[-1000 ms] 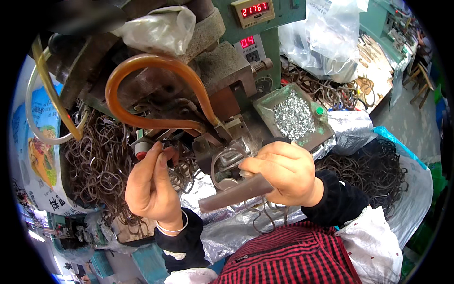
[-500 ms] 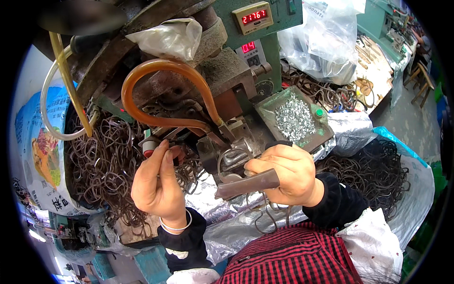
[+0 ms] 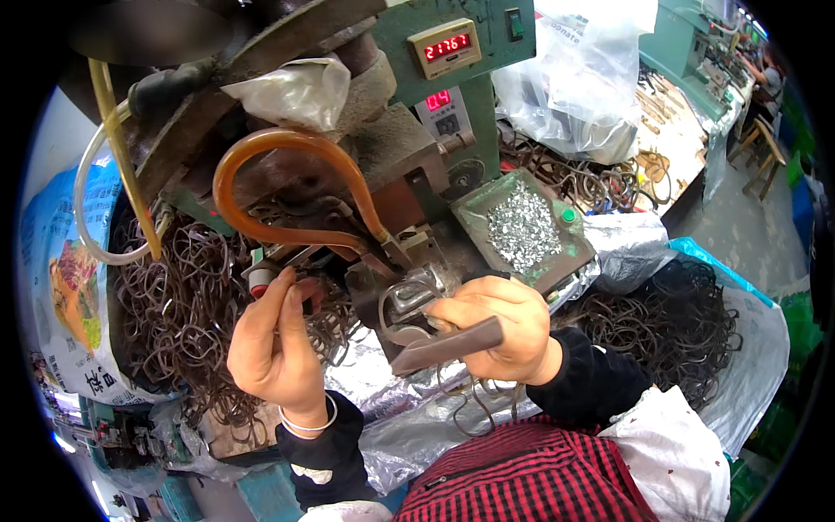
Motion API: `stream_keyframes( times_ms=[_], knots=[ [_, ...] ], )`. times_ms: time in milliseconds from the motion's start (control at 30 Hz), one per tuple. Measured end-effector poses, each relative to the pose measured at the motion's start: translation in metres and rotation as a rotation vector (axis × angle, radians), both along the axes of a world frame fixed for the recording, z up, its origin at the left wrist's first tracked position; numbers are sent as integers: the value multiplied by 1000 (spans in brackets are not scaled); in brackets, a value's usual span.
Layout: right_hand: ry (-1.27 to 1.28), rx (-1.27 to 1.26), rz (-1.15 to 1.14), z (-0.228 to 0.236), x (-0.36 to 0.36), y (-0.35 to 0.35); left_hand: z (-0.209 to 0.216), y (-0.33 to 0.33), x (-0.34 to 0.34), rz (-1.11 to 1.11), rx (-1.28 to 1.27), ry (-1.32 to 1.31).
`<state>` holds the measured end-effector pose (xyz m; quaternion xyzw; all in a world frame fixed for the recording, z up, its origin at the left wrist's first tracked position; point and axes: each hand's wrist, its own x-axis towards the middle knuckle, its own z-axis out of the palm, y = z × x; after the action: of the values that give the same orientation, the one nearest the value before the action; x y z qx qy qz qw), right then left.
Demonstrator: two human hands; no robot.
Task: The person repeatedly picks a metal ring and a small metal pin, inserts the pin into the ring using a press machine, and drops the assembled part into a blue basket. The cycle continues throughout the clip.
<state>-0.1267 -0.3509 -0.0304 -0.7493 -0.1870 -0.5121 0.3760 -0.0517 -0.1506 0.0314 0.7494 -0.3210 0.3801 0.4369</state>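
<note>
At the front of a greasy metal machine (image 3: 409,148), my right hand (image 3: 504,335) is closed, its thumb and fingertips pinching a thin dark cord loop (image 3: 384,315) by the metal die (image 3: 417,294). A flat dark brown strip (image 3: 448,345) juts out in front of those fingers; whether the hand touches it I cannot tell. My left hand (image 3: 277,352) is raised with thumb and fingers pressed together, beside a pale cylinder with a red end (image 3: 259,281). Anything between its fingertips is hidden.
A green tray (image 3: 557,270) of small shiny metal pieces sits right of the die. Dark cord loops lie heaped at left (image 3: 178,304) and in a lined sack (image 3: 665,326) at right. An orange hose (image 3: 230,187) arches before the machine. Clear plastic bags (image 3: 574,78) stand behind.
The whole view has shifted slightly, so the machine and both hands appear farther left. Relative to the machine, the hands have hardly moved, and their grips look the same.
</note>
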Motion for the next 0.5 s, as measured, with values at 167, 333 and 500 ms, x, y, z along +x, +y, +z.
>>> stream_keyframes(
  times_ms=[167,333,500],
  knots=[
    [-68,-113,-60,-6,8,-7,-4,-2,-10,-25,-153,127],
    [-10,-35,-1,5,4,-9,-20,19,-44,-124,-37,143],
    [-37,-107,-75,3,3,-11,-13,1,-49,-164,142,-39]
  ],
)
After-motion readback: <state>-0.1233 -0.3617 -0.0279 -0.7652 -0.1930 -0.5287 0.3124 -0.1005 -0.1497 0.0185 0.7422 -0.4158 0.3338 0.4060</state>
